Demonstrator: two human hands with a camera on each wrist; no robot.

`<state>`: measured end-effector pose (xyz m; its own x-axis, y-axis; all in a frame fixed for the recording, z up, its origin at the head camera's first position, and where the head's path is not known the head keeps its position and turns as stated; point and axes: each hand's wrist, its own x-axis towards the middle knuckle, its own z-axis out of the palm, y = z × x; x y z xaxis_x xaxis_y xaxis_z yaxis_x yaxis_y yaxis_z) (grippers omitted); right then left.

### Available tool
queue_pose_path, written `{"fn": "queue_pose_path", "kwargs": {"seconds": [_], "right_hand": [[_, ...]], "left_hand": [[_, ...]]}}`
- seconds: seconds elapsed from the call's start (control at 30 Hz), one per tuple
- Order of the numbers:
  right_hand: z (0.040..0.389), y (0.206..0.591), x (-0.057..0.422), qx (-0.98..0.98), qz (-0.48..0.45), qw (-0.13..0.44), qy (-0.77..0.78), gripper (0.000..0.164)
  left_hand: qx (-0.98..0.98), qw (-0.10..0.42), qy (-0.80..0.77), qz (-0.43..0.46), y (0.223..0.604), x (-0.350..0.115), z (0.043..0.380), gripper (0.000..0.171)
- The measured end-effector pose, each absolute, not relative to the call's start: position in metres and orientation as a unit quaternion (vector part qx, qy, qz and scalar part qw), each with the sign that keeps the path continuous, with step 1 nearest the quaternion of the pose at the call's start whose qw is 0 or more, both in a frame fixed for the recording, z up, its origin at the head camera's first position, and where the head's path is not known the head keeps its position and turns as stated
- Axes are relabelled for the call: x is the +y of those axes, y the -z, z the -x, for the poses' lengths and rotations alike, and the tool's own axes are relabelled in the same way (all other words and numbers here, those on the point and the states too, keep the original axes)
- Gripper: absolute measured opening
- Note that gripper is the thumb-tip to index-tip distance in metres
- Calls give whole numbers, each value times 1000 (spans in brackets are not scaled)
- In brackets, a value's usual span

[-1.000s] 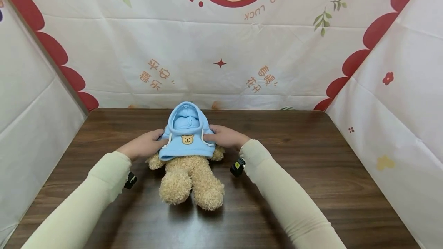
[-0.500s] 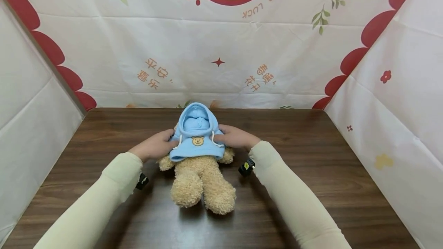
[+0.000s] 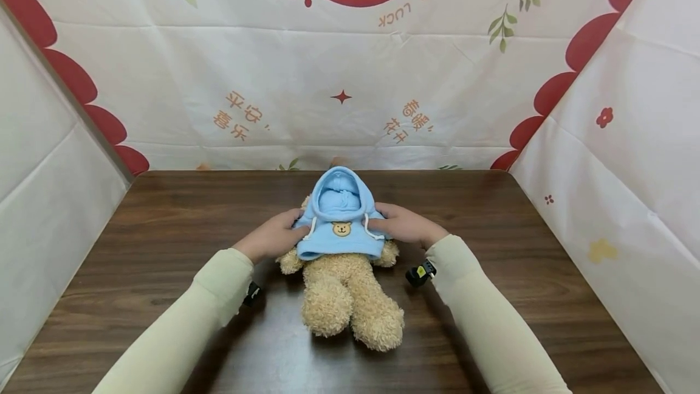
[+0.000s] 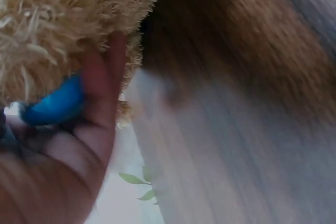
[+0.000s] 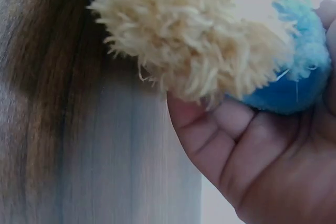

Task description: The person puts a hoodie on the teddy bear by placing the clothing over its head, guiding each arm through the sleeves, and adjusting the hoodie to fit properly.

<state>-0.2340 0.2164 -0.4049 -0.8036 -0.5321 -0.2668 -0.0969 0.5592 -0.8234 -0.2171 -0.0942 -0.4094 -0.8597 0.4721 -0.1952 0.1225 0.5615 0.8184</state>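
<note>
A tan, curly-furred teddy bear point(image 3: 377, 320) lies with its legs toward me in the head view. A light blue hoodie point(image 3: 340, 241) with white drawstrings and a bear-face patch covers its upper body, and the bear's face is hidden. My left hand point(image 3: 274, 236) grips the hoodie's left side, thumb on the front. On the opposite side my right hand point(image 3: 407, 226) holds the hoodie the same way, thumb near the drawstring. In the right wrist view, curled fingers point(image 5: 202, 129) reach under the fur and blue cloth. Fur and cloth also fill the left hand's grasp in the left wrist view.
The toy is on a dark wood-grain table point(image 3: 180, 217). A white printed cloth point(image 3: 306, 72) with red scallops stands behind the table's far edge, and white cloth walls point(image 3: 618, 187) flank both sides. Small black devices point(image 3: 420, 273) sit at the wrists.
Both hands have moved to the right together, carrying the teddy bear and hoodie along the table. The hold on the hoodie's sides looks the same. The head view has shifted slightly.
</note>
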Motion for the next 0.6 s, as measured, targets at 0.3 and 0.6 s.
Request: {"fn": "queue_pose_path", "kwargs": {"seconds": [0.3, 0.6], "right_hand": [[221, 390, 215, 899, 182, 117, 381, 52], [203, 365, 218, 893, 224, 1, 390, 34]], "left_hand": [[877, 92, -455, -121, 394, -96, 208, 44], [890, -9, -340, -303, 370, -86, 188, 31]]}}
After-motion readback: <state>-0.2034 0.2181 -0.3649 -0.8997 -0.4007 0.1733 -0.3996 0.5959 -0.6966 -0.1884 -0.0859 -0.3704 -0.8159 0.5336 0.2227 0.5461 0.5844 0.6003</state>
